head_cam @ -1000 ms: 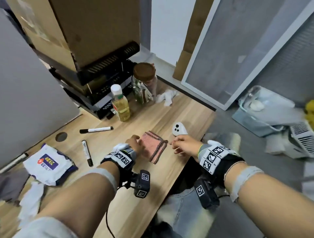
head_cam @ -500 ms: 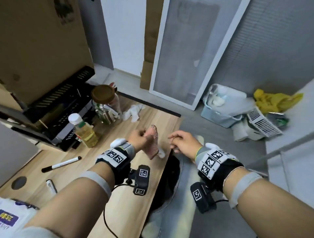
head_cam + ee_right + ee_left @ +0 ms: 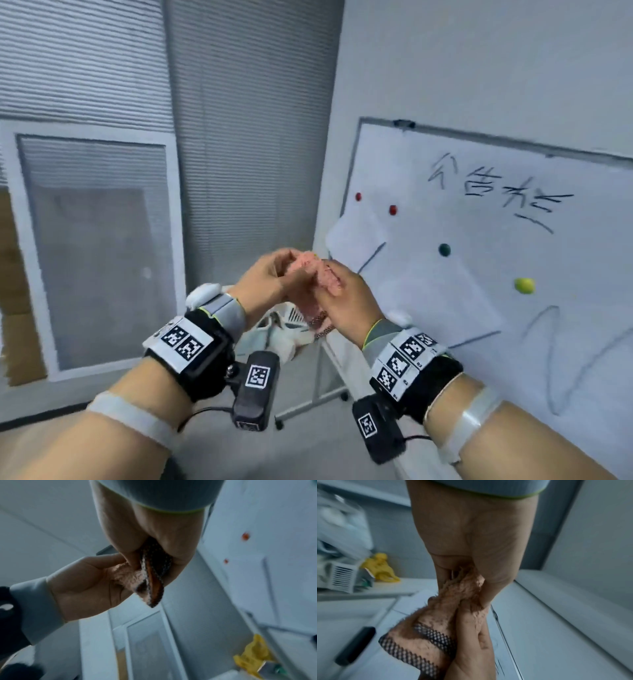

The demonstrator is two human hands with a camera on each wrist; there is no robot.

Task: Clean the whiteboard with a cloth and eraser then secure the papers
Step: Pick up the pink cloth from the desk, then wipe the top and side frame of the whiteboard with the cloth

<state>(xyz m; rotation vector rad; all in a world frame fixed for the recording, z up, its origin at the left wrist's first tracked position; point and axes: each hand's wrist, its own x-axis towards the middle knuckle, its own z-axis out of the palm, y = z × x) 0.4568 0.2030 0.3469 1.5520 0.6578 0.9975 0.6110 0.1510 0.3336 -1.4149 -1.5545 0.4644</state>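
Pink terry cloth, edged with a dark checked band, is bunched between both hands in front of the person's chest. The left hand curls its fingers around the upper part of the wad, and the right hand pinches the other side, thumb and fingers closed on it; a corner of the checked hem hangs loose below the two wrists. In the wrist views the fabric is squeezed between the palms, so both hands are clamped on the same cloth and are touching through it.

The whiteboard stands to the right and ahead of the hands, tilted away in this view, its left edge nearest. The right hand lies closer to it than the left. Black handwriting runs along the upper part, and grey scrawled lines cross the lower right. Sheets of paper sit by the left edge, with red magnets, a dark green magnet and a yellow-green magnet spread across the surface.

Wiping probably falls to the right hand, sweeping rightward and up toward the writing. The magnets and loose sheets lie in that path and could be knocked. No eraser can be made out with certainty.
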